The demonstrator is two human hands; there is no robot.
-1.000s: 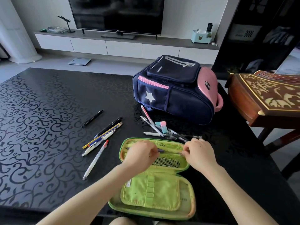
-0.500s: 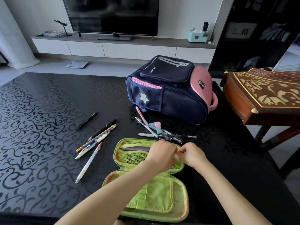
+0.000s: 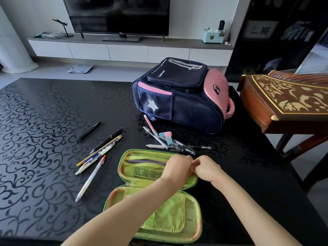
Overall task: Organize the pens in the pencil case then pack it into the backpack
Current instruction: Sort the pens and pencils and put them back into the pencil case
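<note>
The TV (image 3: 117, 15) bezel and the backpack (image 3: 179, 93) pocket carry small lettering, too blurred to read.

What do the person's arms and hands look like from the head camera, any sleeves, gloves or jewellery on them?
Both forearms are bare as far as the frame shows: no sleeves reach into view. The left hand and right hand wear no gloves, and no watch, bracelet or ring can be seen on the wrists or the visible fingers. There are no markings, cables or straps on either arm.
</note>
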